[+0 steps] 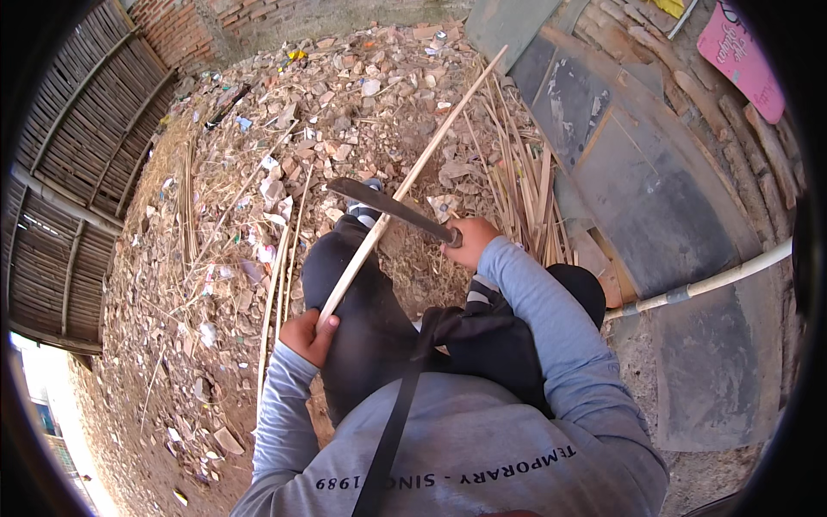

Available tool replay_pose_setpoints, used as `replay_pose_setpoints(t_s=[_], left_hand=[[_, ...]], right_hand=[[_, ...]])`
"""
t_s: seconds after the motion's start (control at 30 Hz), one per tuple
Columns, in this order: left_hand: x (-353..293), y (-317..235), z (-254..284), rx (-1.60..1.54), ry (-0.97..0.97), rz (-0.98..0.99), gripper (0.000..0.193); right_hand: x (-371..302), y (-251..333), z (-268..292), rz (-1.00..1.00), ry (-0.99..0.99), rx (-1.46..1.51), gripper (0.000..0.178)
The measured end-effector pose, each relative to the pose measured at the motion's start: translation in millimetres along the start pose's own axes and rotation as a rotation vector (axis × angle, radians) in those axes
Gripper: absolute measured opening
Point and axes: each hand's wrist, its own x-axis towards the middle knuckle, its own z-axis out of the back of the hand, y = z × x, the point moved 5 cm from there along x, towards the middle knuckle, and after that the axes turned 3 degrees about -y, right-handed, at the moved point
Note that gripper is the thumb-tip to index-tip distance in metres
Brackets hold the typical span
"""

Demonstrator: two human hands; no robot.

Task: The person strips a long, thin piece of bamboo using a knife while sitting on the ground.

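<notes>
Rubble-strewn ground (189,405) spreads over most of the scene, with dark flat panels (642,198) along its right side. A bundle of thin strips (532,194) lies on the ground at far right, short of the panels. The long pale stick (431,148) is held in front of the person, its long axis running from near left, beside the left black trouser leg (357,336), to its tip at far right. A broad knife (392,205) crosses over it, blade tip pointing left and slightly far; whether the blade touches the stick cannot be told. The right hand (472,241) has its grip closed around the knife's handle. The left hand (310,338) has its grip wrapped about the stick's near end, thumb on top.
</notes>
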Motion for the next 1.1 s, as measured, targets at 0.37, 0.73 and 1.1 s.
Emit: replay_pose_setpoints(t_s=[0.37,0.73,1.1], left_hand=[[0,1,0,-0.046,0.003,0.027,0.047],[0,8,-2,-0.104,0.015,0.032,0.047],[0,5,-1,-0.082,0.047,0.052,0.047]], right_hand=[[2,-4,-7,0.033,-0.027,0.038,0.032],[0,4,-3,-0.007,0.019,0.018,0.031],[1,2,-3,0.024,-0.040,0.009,0.030]])
